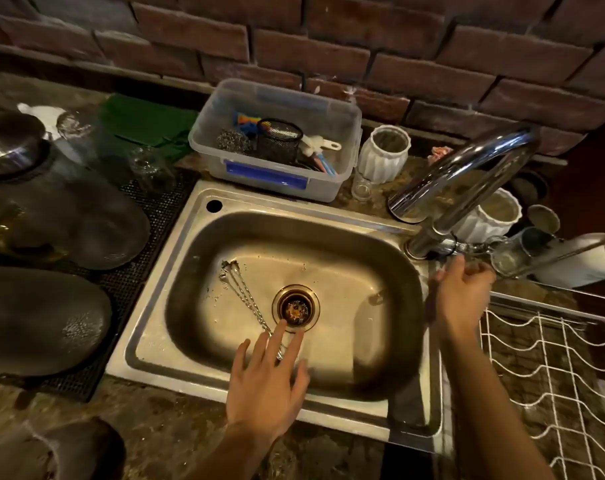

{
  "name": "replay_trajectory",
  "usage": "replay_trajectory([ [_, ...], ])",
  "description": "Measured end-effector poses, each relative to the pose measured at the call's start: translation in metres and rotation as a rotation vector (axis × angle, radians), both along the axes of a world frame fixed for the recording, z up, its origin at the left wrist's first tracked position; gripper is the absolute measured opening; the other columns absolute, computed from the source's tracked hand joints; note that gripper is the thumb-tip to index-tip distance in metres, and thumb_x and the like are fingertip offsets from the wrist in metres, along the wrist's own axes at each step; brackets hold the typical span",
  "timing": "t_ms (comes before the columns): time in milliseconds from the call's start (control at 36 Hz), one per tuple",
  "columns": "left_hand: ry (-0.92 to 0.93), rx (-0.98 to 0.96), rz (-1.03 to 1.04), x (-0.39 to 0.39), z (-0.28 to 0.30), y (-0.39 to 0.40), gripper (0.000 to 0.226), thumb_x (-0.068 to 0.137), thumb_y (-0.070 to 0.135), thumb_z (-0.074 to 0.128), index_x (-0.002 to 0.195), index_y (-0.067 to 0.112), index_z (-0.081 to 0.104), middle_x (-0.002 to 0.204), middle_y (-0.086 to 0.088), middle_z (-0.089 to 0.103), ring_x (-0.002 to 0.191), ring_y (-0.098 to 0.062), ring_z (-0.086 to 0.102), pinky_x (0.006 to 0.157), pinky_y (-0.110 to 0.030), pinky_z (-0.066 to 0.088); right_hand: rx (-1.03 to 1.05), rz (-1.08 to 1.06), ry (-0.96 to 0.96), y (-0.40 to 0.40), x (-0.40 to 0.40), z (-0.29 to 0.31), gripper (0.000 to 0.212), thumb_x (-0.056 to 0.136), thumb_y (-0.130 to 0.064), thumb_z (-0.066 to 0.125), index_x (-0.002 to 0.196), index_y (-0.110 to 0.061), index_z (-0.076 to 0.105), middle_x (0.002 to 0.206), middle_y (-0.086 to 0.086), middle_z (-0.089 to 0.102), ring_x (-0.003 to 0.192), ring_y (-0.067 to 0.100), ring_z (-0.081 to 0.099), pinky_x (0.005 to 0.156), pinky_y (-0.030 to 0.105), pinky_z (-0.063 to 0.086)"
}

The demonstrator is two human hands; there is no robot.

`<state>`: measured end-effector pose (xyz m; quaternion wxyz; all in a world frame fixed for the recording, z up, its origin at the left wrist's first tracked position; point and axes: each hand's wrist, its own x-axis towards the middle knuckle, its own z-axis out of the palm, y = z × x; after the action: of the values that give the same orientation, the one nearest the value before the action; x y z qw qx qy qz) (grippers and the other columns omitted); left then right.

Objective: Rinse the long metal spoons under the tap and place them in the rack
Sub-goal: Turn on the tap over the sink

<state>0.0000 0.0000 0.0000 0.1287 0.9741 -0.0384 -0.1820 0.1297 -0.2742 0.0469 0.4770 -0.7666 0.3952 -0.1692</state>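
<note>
Several long thin metal spoons (240, 292) lie in a bundle on the floor of the steel sink (394, 271), running from upper left down to beside the drain (296, 308). My left hand (264, 386) hovers over their near ends with fingers spread, holding nothing. My right hand (462, 296) is at the sink's right rim, its fingers curled at the tap's handle (467, 247). The chrome tap (467, 171) arches over the sink's right corner; no water runs from it. The white wire rack (550, 368) stands to the right of the sink.
A clear plastic tub (332, 178) of scrubbers and brushes sits behind the sink. White ribbed cups (380, 157) and small glasses stand by the tap. Dark upturned bowls (41, 320) and glassware rest on a black mesh mat (121, 292) at the left. A brick wall runs behind.
</note>
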Motion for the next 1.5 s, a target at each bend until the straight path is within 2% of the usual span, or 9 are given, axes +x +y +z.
replay_trajectory([
  [111, -0.022, 0.003, 0.014, 0.0, -0.002, 0.0, 0.06, 0.098, 0.06, 0.009, 0.153, 0.044, 0.025, 0.159, 0.006, 0.036, 0.143, -0.02, 0.041, 0.115, -0.047, 0.023, 0.123, -0.077, -0.012, -0.013, 0.024, 0.001, 0.055, 0.1, -0.04, 0.047, 0.14, -0.004, 0.038, 0.113, 0.015, 0.068, 0.098, 0.03, 0.07, 0.093, 0.046, 0.055],
  [194, -0.04, 0.0, 0.012, 0.0, -0.003, 0.0, 0.057, 0.099, 0.058, 0.015, 0.15, 0.042, 0.034, 0.156, 0.006, 0.042, 0.139, -0.02, 0.046, 0.113, -0.048, 0.029, 0.248, -0.078, -0.112, -0.022, 0.041, -0.007, 0.049, 0.102, -0.036, 0.044, 0.145, -0.014, 0.035, 0.131, 0.016, 0.059, 0.087, 0.025, 0.07, 0.067, 0.032, 0.061],
  [306, -0.073, -0.011, 0.0, -0.001, -0.003, 0.001, 0.054, 0.099, 0.054, 0.018, 0.144, 0.04, 0.044, 0.152, 0.006, 0.047, 0.133, -0.019, 0.052, 0.108, -0.049, 0.039, 0.344, -0.17, -0.184, -0.027, 0.059, -0.013, 0.016, 0.105, -0.028, 0.04, 0.108, -0.017, 0.051, 0.095, 0.013, 0.061, 0.056, 0.014, 0.058, 0.039, 0.018, 0.052],
  [500, -0.082, -0.003, 0.009, -0.001, 0.0, 0.0, 0.053, 0.099, 0.054, 0.02, 0.144, 0.039, 0.043, 0.152, 0.005, 0.048, 0.132, -0.02, 0.052, 0.107, -0.049, 0.041, 0.362, -0.23, -0.199, -0.029, 0.062, -0.028, 0.022, 0.1, -0.034, 0.052, 0.08, -0.027, 0.058, 0.073, -0.002, 0.063, 0.048, 0.004, 0.058, 0.045, 0.019, 0.049],
  [611, -0.08, -0.01, 0.009, -0.001, 0.0, 0.001, 0.052, 0.099, 0.053, 0.021, 0.144, 0.039, 0.043, 0.152, 0.005, 0.048, 0.132, -0.02, 0.052, 0.107, -0.05, 0.041, 0.259, -0.27, -0.064, -0.036, 0.066, -0.039, 0.044, 0.096, -0.048, 0.053, 0.117, -0.011, 0.061, 0.109, 0.012, 0.068, 0.086, 0.022, 0.062, 0.086, 0.042, 0.056],
  [694, -0.075, -0.012, 0.01, -0.002, 0.0, 0.001, 0.053, 0.099, 0.053, 0.021, 0.144, 0.039, 0.045, 0.151, 0.005, 0.048, 0.132, -0.02, 0.052, 0.107, -0.05, 0.041, 0.24, -0.278, 0.007, -0.04, 0.066, -0.041, 0.061, 0.092, -0.056, 0.052, 0.126, -0.006, 0.053, 0.124, 0.022, 0.066, 0.092, 0.026, 0.055, 0.096, 0.049, 0.051],
  [806, -0.081, -0.007, 0.015, -0.002, 0.0, 0.0, 0.054, 0.099, 0.053, 0.02, 0.144, 0.038, 0.046, 0.15, 0.005, 0.049, 0.132, -0.02, 0.052, 0.108, -0.049, 0.04, 0.27, -0.288, 0.008, -0.044, 0.069, -0.043, 0.054, 0.088, -0.056, 0.055, 0.116, -0.01, 0.059, 0.106, 0.014, 0.065, 0.085, 0.025, 0.059, 0.091, 0.046, 0.054],
  [1056, -0.092, -0.017, 0.025, -0.003, -0.001, 0.0, 0.052, 0.099, 0.053, 0.025, 0.146, 0.039, 0.043, 0.151, 0.006, 0.048, 0.134, -0.018, 0.051, 0.11, -0.05, 0.038, 0.411, -0.302, -0.135, -0.033, 0.067, -0.022, 0.019, 0.1, -0.034, 0.051, 0.087, -0.026, 0.061, 0.045, -0.007, 0.056, 0.026, 0.0, 0.046, 0.031, 0.013, 0.04],
  [1500, -0.113, -0.026, 0.061, -0.003, -0.004, 0.0, 0.048, 0.098, 0.049, 0.034, 0.141, 0.037, 0.049, 0.147, 0.007, 0.052, 0.127, -0.016, 0.055, 0.106, -0.046, 0.042, 0.355, -0.295, -0.16, -0.024, 0.064, -0.012, 0.024, 0.102, -0.032, 0.048, 0.082, -0.026, 0.06, 0.054, -0.005, 0.059, 0.027, 0.0, 0.051, 0.03, 0.015, 0.039],
])
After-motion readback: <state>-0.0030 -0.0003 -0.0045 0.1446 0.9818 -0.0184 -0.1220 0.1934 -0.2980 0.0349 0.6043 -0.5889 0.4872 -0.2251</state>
